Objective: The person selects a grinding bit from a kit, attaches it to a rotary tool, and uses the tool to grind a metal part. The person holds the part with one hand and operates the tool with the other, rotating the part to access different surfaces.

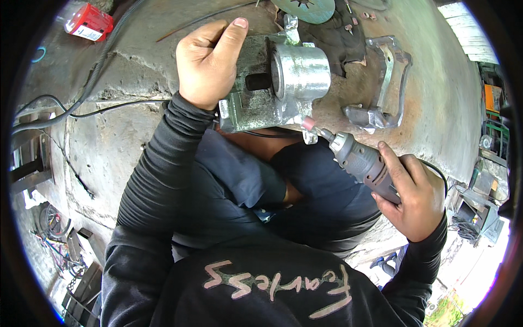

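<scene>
A silver-grey cast metal part (302, 71), with a round cylinder and small lugs, sits in front of me above my folded legs. It looks like a brake caliper. My left hand (210, 62) is closed at its left side, thumb pointing away from me; the fingertips are partly hidden. In my right hand (411, 199) is a grey rotary die grinder (362, 161), fingers wrapped round its body. Its small pink grinding stone (308, 123) is at the part's near lug, apparently touching it; whether it spins cannot be told.
A metal bracket (403, 92) lies to the right on the concrete surface (447, 109). Beyond the part are a greenish disc (308, 8), a dark cloth (348, 46) and several small pink stones. Cables (103, 71) and a red-labelled plastic container (90, 24) lie at far left.
</scene>
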Available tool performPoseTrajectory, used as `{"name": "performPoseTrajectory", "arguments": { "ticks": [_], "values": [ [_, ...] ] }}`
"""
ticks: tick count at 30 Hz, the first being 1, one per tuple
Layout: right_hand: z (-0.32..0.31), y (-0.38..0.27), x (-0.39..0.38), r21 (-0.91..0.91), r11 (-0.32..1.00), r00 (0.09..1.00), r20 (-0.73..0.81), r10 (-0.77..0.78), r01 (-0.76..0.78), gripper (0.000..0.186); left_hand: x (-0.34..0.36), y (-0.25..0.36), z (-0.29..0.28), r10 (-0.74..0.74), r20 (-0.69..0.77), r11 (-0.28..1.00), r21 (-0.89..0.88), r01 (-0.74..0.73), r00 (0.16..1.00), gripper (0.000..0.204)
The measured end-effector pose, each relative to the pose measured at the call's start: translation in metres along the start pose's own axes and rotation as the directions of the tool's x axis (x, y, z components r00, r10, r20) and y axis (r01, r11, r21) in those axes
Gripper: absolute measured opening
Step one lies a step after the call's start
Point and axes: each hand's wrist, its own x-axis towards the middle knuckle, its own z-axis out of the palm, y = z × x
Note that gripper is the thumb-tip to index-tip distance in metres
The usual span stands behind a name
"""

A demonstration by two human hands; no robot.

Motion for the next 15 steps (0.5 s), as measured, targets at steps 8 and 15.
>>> {"name": "performPoseTrajectory", "arguments": {
  "ticks": [8,15],
  "values": [
    [0.003,0.0,0.001,-0.021,0.998,0.998,0.022,0.052,-0.051,0.081,0.0,0.0,0.0,-0.012,0.004,1.0,-0.006,0.012,1.0,0.036],
    [0.006,0.002,-0.002,-0.014,0.998,0.997,-0.028,0.068,-0.068,0.082,0.001,0.0,0.0,-0.014,0.002,1.0,0.017,0.014,1.0,0.037]
  ]
}}
